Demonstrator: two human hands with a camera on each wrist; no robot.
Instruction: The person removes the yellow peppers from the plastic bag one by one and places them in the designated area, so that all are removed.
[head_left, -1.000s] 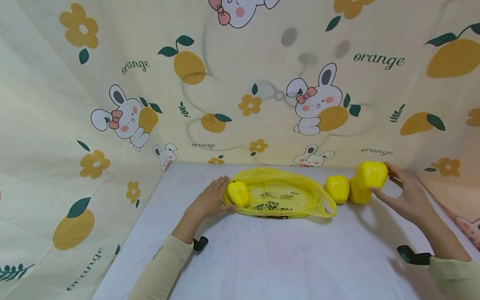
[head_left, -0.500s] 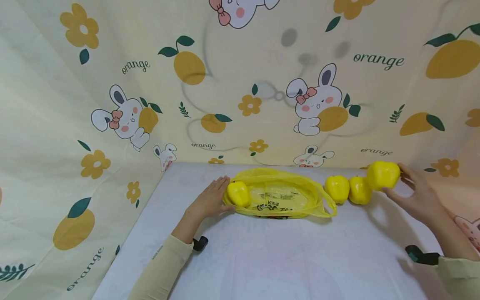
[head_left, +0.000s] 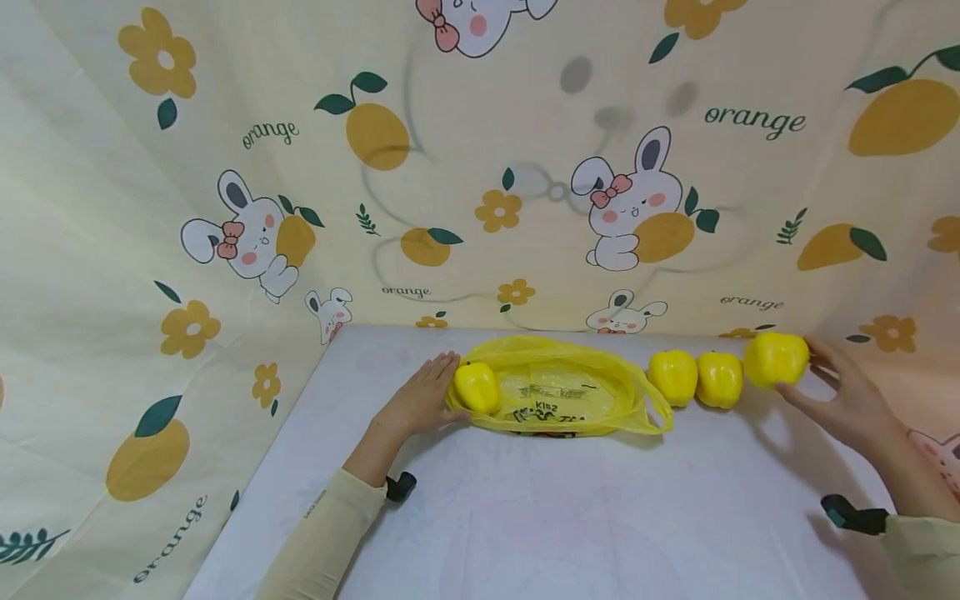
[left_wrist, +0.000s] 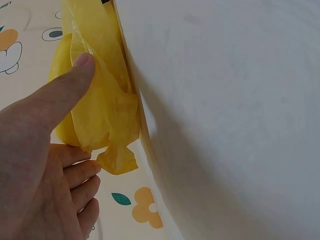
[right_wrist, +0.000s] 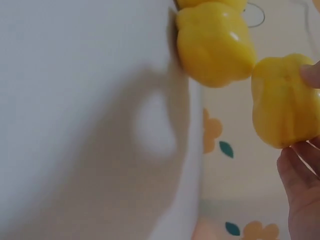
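Note:
My right hand (head_left: 858,404) grips a yellow bell pepper (head_left: 776,360) between thumb and fingers, raised a little at the right end of a row. To its left, two more yellow bell peppers, one in the middle (head_left: 720,380) and one beside the bag (head_left: 672,378), stand side by side on the table. A yellow plastic bag (head_left: 555,423) lies with its mouth spread upward; another bell pepper (head_left: 477,388) sits in its left end. My left hand (head_left: 420,400) holds that end, thumb along the front and fingers behind. In the left wrist view the thumb (left_wrist: 75,82) lies against the bag.
A white table (head_left: 540,517) carries everything. Behind it and at both sides hangs a cream cloth (head_left: 465,150) printed with rabbits, flowers and oranges. The bag's handle loop (head_left: 660,410) reaches toward the row of bell peppers.
My right hand has moved right with its bell pepper, then slightly lower, uncovering the middle bell pepper of the row. The left hand and the bag have stayed put.

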